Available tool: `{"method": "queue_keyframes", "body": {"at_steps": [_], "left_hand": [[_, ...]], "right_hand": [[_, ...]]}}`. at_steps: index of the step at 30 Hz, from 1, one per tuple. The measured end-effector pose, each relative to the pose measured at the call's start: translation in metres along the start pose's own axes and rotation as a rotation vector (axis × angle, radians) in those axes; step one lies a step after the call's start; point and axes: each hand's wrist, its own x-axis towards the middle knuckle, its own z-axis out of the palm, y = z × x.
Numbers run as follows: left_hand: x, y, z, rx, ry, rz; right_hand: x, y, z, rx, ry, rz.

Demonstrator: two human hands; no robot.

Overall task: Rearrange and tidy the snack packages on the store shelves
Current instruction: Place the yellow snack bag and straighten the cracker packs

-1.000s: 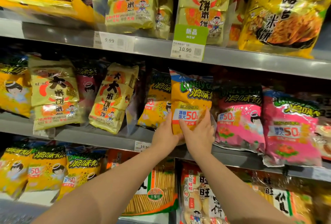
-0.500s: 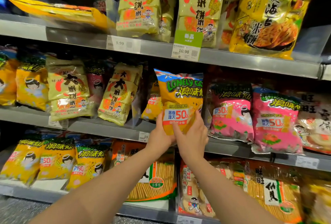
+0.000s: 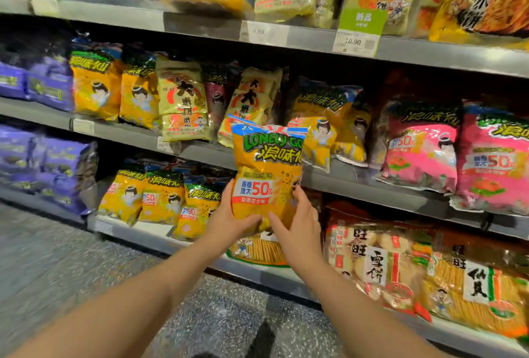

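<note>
At the far left, purple bags [image 3: 48, 83] fill two shelves. Beside them stand rows of yellow bags [image 3: 96, 85], some on the middle shelf [image 3: 357, 183] and more on the bottom shelf [image 3: 128, 230].

In the centre we have the held bag [image 3: 266, 168] upright in the air, print towards us, in front of the middle shelf and clear of it. Our left hand [image 3: 229, 220] grips its lower left edge and our right hand [image 3: 297, 229] grips the lower right, fingers curled round behind. Further right, pink bags [image 3: 420, 148] lean on the middle shelf.

We judge the held bag to be light and puffed with air. Its film is probably glossy and slippery, and the snacks inside likely crush easily. So we would keep hold low, at the bottom seam and side edges, with gentle pressure and no squeeze on the belly. It matches the bottom-shelf row, so that looks a fair home for it. It should stand if it is set down on its base.
</note>
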Motion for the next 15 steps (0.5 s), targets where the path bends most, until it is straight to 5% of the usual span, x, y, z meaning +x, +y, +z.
{"method": "queue_keyframes", "body": {"at_steps": [15], "left_hand": [[-0.019,-0.141,0.015,-0.113,0.078,-0.298]], "right_hand": [[0.029,0.116,0.039,0.017,-0.246,0.229]]}}
